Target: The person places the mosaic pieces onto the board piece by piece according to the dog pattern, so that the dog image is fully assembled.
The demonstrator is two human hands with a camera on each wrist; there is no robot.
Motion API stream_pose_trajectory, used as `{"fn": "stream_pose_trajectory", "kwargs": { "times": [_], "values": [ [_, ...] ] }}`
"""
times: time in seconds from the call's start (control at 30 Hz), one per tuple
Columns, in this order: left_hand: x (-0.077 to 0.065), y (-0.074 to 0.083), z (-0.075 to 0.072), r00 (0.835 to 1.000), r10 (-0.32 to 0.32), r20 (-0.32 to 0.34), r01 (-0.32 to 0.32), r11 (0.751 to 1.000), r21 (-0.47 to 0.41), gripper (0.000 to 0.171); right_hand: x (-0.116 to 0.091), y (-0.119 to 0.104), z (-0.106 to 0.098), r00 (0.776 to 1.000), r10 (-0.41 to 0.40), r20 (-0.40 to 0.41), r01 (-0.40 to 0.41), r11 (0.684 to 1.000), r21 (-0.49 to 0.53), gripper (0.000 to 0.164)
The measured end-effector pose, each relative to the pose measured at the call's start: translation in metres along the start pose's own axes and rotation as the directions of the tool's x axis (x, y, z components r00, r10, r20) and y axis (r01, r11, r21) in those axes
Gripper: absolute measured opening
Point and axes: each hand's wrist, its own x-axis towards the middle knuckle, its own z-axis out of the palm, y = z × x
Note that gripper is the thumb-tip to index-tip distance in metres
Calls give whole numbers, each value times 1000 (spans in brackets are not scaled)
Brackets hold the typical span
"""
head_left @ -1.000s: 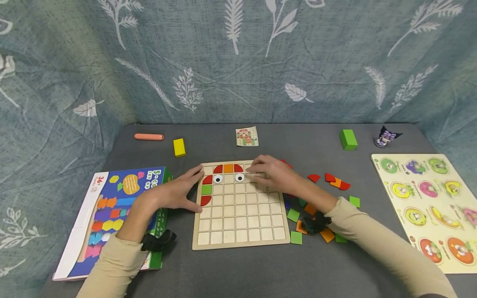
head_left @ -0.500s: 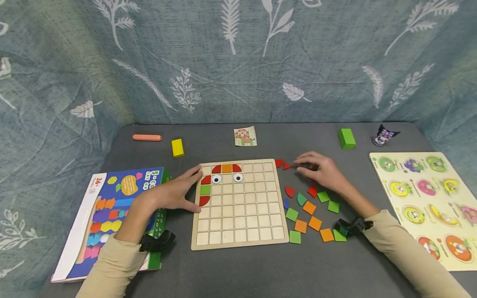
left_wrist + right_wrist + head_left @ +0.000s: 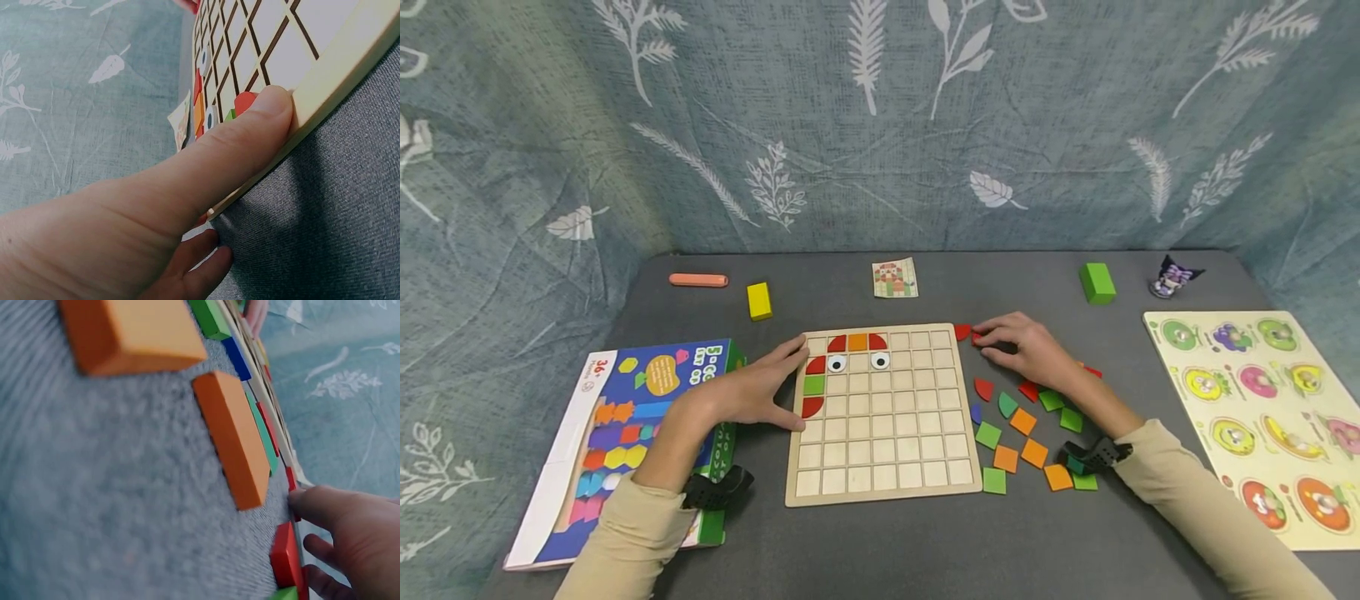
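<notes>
A wooden grid board [image 3: 887, 471] lies in the middle of the table. My left hand [image 3: 748, 392] rests at its left edge, thumb [image 3: 272, 106] on the border and fingertips near the far corner. Red quarter-round tiles [image 3: 812, 407], an orange square [image 3: 857, 342], a green square [image 3: 814, 385] and two eye discs [image 3: 880, 360] sit in its upper-left cells. Just off its upper-right corner, my right hand [image 3: 1026, 346] pinches a small red tile [image 3: 976, 339], mostly covered by the fingers. Another red quarter-round tile [image 3: 962, 332] lies beside it, against the board.
Loose orange [image 3: 1034, 452], green [image 3: 988, 433], red and blue tiles lie right of the board. A picture card [image 3: 895, 277] stands behind it. A toy box [image 3: 625, 433] is at left, a fruit puzzle board [image 3: 1262, 417] at right. Yellow [image 3: 759, 301] and green blocks [image 3: 1097, 283] sit farther back.
My right hand has left the board's top row, moved right beyond the red tiles, then come back left onto the small red tile. The left hand stays at the board's edge.
</notes>
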Motion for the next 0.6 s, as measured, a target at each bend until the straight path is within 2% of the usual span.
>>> {"fn": "stream_pose_trajectory", "kwargs": {
  "times": [0.23,0.6],
  "values": [
    [-1,1,1,1000,16,-4,-16,1000,-7,106,-2,-2,-2,1000,-1,26,1,1000,1,14],
    [-1,1,0,1000,28,-8,-28,1000,-8,105,2,0,-3,999,-53,13,53,998,-16,16]
  ]
}}
